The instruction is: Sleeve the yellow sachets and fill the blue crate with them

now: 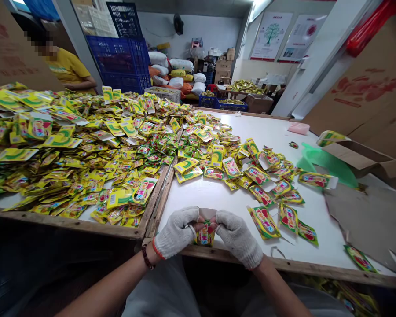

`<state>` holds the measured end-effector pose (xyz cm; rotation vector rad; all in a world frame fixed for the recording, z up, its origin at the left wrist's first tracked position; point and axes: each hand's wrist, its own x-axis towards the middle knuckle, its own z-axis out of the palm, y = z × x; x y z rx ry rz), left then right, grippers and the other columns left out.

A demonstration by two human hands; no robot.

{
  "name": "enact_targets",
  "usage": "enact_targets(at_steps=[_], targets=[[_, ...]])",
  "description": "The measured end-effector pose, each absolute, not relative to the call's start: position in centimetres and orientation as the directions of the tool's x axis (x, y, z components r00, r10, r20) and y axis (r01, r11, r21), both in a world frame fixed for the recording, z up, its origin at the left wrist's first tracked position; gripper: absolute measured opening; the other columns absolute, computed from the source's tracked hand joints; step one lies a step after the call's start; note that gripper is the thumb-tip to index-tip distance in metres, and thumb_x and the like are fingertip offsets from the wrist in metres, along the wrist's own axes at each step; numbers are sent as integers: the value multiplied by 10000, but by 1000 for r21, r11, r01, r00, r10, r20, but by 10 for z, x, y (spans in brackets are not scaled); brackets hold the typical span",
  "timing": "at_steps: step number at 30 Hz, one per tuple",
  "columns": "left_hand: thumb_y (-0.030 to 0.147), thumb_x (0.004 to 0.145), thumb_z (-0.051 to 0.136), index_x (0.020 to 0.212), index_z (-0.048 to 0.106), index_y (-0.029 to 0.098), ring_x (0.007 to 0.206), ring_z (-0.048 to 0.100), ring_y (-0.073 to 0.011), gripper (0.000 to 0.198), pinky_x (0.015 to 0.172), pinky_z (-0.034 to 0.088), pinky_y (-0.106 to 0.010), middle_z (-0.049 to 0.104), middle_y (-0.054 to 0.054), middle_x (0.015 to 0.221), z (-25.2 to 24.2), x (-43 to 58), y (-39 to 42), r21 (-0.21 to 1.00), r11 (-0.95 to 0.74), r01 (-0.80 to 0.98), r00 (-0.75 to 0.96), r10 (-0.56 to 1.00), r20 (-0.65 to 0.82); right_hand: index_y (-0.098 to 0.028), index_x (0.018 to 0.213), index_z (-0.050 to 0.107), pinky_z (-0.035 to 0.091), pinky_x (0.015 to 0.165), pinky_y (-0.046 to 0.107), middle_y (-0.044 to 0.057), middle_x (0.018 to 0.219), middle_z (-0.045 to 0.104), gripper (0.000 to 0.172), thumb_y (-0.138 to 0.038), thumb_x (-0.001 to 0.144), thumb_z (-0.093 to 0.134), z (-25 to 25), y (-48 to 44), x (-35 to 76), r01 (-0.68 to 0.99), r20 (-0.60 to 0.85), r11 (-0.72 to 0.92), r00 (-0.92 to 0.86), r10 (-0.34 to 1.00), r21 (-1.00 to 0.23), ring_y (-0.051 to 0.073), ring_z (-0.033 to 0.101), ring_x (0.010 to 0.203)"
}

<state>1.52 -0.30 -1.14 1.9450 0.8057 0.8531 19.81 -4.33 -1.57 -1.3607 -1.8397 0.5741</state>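
Both of my hands wear white knitted gloves with bare fingertips and meet at the table's front edge. Between them is a small green and yellow packet (pixel 204 234), its white flap upright at the top. My left hand (pixel 178 231) pinches its upper left side, and my right hand (pixel 239 237) pinches the upper right side. Loose yellow packets (pixel 264 222) with red fruit prints lie on the white table (pixel 224 198) to the right of my hands. A large heap of small packets (pixel 86 163) covers the left table section.
A wooden strip (pixel 160 198) divides the table. At the right are a green basin (pixel 343 169), an open carton (pixel 366 154) and flat cardboard (pixel 369 215). A person in a yellow shirt (pixel 69 68) is behind the heap. Blue crates (pixel 119 61) stand at the back left.
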Motion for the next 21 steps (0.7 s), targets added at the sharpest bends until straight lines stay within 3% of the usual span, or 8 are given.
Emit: enact_targets(at_steps=[2, 3, 6, 8, 11, 18, 21], targets=[[194, 796, 552, 868, 595, 126, 726, 551, -127, 107, 671, 446, -228, 592, -31, 768, -13, 16, -4, 922, -345, 174, 548, 812, 201, -172, 695, 599, 466, 622, 260, 25, 678, 609, 129, -173, 772, 496, -17, -43, 197, 594, 302, 316, -127, 945, -740, 145, 553, 649], [183, 793, 550, 1002, 558, 134, 748, 566, -131, 215, 681, 458, -231, 603, -35, 810, -16, 16, -5, 954, -273, 124, 533, 829, 168, -171, 785, 610, 477, 640, 261, 24, 713, 620, 111, -172, 770, 500, -20, -43, 196, 560, 291, 288, -87, 953, -777, 146, 565, 671], [163, 782, 553, 1274, 347, 154, 795, 594, -137, 533, 717, 483, -243, 618, -47, 896, -27, 18, -4, 990, -138, 14, 482, 869, 114, -161, 1117, 531, 510, 706, 267, 31, 831, 650, 342, -177, 777, 511, -31, -45, 193, 406, 242, 206, 39, 970, -890, 153, 608, 765], [168, 785, 545, 1192, 456, 147, 819, 592, -143, 417, 753, 478, -254, 624, -51, 905, -31, 17, -4, 973, -221, 75, 472, 867, 160, -165, 1100, 557, 515, 755, 285, 44, 877, 663, 309, -192, 795, 511, -35, -48, 191, 399, 253, 211, 54, 966, -892, 166, 620, 816], [185, 797, 525, 897, 612, 136, 838, 579, -154, 141, 783, 459, -258, 631, -55, 896, -28, 14, -5, 898, -401, 182, 499, 824, 267, -184, 935, 644, 505, 814, 312, 61, 932, 675, 179, -225, 825, 509, -30, -52, 191, 479, 325, 278, 16, 946, -832, 190, 621, 874], [276, 813, 531, 826, 631, 114, 715, 556, -140, 191, 643, 433, -214, 616, -31, 748, 3, 10, 3, 914, -276, 298, 557, 828, 69, -178, 914, 682, 538, 719, 305, 59, 868, 701, 211, -295, 839, 523, -11, -47, 192, 527, 250, 226, -27, 968, -819, 194, 649, 784], [266, 834, 500, 811, 634, 114, 697, 540, -131, 204, 629, 412, -209, 599, -26, 722, 7, 9, 6, 894, -316, 319, 598, 798, 69, -183, 895, 692, 539, 712, 294, 50, 852, 707, 207, -285, 839, 521, -7, -42, 195, 545, 250, 248, -72, 966, -801, 184, 655, 758]])
